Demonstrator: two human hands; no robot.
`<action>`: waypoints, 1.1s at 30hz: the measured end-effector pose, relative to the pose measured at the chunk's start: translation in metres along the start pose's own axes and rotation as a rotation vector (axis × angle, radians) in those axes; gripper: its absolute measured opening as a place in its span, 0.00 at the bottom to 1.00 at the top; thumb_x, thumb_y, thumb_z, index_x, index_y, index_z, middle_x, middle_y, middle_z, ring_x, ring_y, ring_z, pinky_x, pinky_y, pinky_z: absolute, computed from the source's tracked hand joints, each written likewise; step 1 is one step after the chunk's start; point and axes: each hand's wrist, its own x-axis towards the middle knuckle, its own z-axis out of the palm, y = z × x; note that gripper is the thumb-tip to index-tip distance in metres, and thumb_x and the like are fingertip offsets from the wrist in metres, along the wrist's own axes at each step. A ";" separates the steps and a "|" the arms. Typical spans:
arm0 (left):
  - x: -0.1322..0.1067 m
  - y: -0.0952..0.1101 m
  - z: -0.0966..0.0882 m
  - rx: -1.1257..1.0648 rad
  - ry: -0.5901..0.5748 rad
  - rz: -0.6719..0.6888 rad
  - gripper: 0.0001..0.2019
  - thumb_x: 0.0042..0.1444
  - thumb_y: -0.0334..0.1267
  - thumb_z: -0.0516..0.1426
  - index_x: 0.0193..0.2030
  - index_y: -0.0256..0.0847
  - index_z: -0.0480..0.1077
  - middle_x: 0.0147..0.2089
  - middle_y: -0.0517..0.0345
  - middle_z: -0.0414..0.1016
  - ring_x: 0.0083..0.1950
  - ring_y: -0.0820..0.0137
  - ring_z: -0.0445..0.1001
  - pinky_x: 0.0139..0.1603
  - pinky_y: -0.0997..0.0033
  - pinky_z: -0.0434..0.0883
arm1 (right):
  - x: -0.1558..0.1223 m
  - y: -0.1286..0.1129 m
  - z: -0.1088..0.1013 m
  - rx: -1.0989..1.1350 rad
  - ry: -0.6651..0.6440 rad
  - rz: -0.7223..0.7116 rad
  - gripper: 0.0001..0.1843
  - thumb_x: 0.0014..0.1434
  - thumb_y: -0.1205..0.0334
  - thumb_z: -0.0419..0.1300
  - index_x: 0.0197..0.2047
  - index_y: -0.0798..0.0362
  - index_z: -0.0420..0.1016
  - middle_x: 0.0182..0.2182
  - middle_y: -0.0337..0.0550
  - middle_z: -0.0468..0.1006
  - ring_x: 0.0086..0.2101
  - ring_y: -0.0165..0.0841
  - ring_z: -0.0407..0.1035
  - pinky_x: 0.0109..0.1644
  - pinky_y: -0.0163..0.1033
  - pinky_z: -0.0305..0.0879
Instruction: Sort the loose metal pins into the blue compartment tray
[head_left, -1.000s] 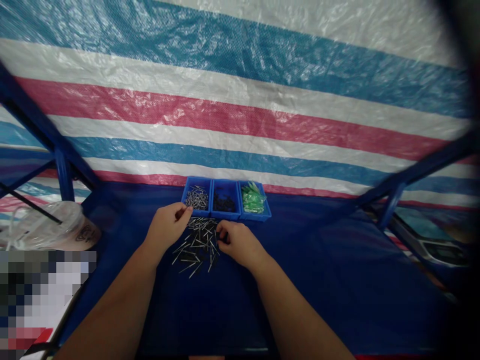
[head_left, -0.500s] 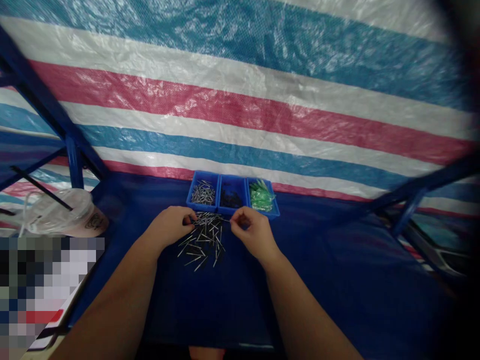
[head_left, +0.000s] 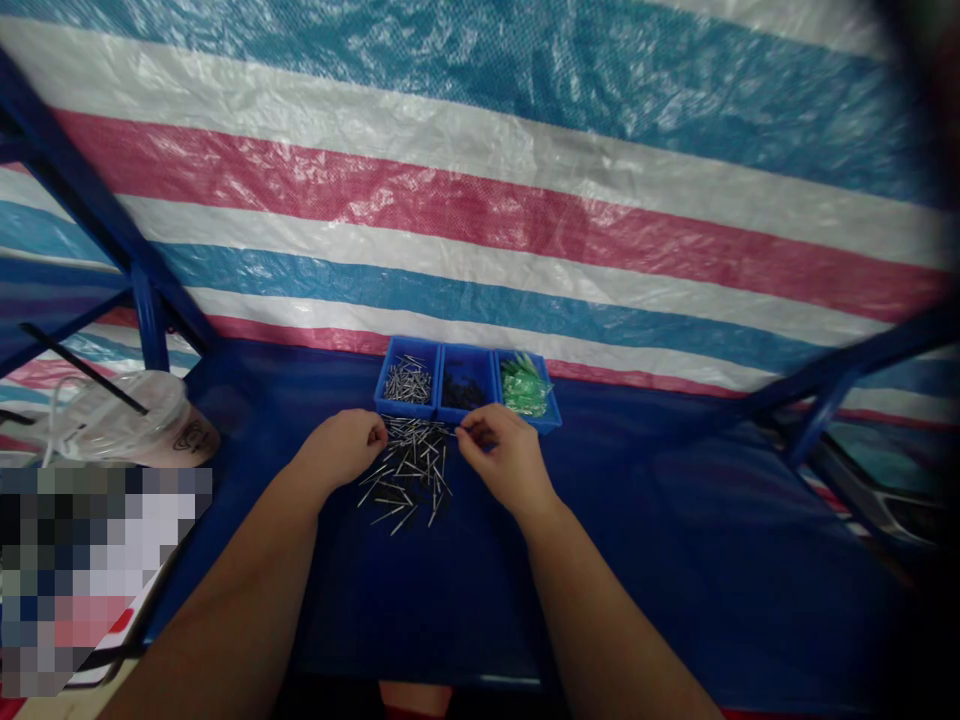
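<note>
A loose pile of thin metal pins, with dark pieces among them, lies on the blue tabletop between my hands. At the pile's left edge, my left hand has its fingers curled together; whatever is in them is hidden. My right hand pinches thumb and forefinger at the right edge, where a thin metal pin seems to stick out toward the pile. Just behind are three joined blue bins: the left bin holds metal pins, the middle bin small dark pieces, the right bin green pieces in clear plastic.
A lidded plastic cup with a black straw stands at the left, behind a blurred-out flat object. Blue metal frame bars rise on both sides. A striped plastic sheet hangs behind the blue table.
My left fingers have curled closer together. My right hand keeps its pinch at the pile's right edge. The view has shifted slightly.
</note>
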 end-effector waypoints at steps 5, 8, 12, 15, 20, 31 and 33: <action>-0.004 -0.003 -0.004 -0.017 0.035 0.053 0.09 0.59 0.33 0.52 0.36 0.40 0.75 0.41 0.49 0.78 0.41 0.62 0.76 0.44 0.64 0.68 | -0.003 0.005 0.007 -0.106 -0.302 0.034 0.06 0.58 0.69 0.63 0.40 0.53 0.77 0.33 0.40 0.77 0.31 0.30 0.71 0.37 0.35 0.68; -0.007 -0.009 -0.014 -0.167 0.052 0.087 0.09 0.60 0.36 0.52 0.36 0.40 0.73 0.39 0.51 0.78 0.40 0.63 0.76 0.43 0.64 0.69 | -0.005 0.006 0.011 -0.183 -0.360 0.044 0.10 0.56 0.70 0.64 0.43 0.52 0.78 0.36 0.41 0.77 0.33 0.30 0.71 0.39 0.36 0.67; -0.008 -0.005 -0.024 -0.557 0.053 0.046 0.08 0.61 0.42 0.56 0.39 0.40 0.72 0.31 0.59 0.75 0.29 0.70 0.74 0.31 0.71 0.68 | -0.005 0.006 0.012 -0.235 -0.388 0.064 0.14 0.55 0.73 0.63 0.44 0.51 0.80 0.36 0.42 0.76 0.34 0.30 0.70 0.40 0.35 0.66; -0.002 0.009 -0.020 -0.883 0.232 -0.010 0.09 0.58 0.43 0.61 0.40 0.39 0.72 0.27 0.61 0.73 0.24 0.74 0.71 0.25 0.75 0.66 | -0.004 0.005 0.010 -0.230 -0.411 0.069 0.13 0.56 0.74 0.61 0.42 0.51 0.80 0.36 0.42 0.76 0.33 0.30 0.70 0.39 0.34 0.65; 0.007 0.025 -0.008 -1.213 0.371 -0.104 0.27 0.54 0.41 0.66 0.59 0.37 0.67 0.42 0.48 0.82 0.30 0.70 0.79 0.27 0.73 0.72 | -0.003 0.007 0.009 -0.238 -0.438 0.072 0.13 0.55 0.76 0.61 0.40 0.52 0.80 0.36 0.43 0.77 0.32 0.29 0.70 0.39 0.34 0.65; -0.001 0.027 -0.003 -0.922 0.166 0.180 0.12 0.58 0.40 0.62 0.48 0.38 0.74 0.35 0.55 0.79 0.33 0.71 0.78 0.33 0.71 0.74 | -0.001 0.008 0.008 -0.233 -0.415 0.070 0.10 0.52 0.76 0.60 0.34 0.54 0.79 0.31 0.41 0.76 0.29 0.29 0.69 0.34 0.33 0.62; -0.002 0.028 0.000 -0.770 0.121 0.232 0.11 0.59 0.40 0.61 0.46 0.38 0.75 0.35 0.55 0.79 0.34 0.71 0.77 0.35 0.71 0.73 | 0.000 0.009 0.006 -0.177 -0.375 0.065 0.10 0.51 0.76 0.60 0.34 0.53 0.79 0.30 0.40 0.76 0.29 0.29 0.68 0.34 0.33 0.63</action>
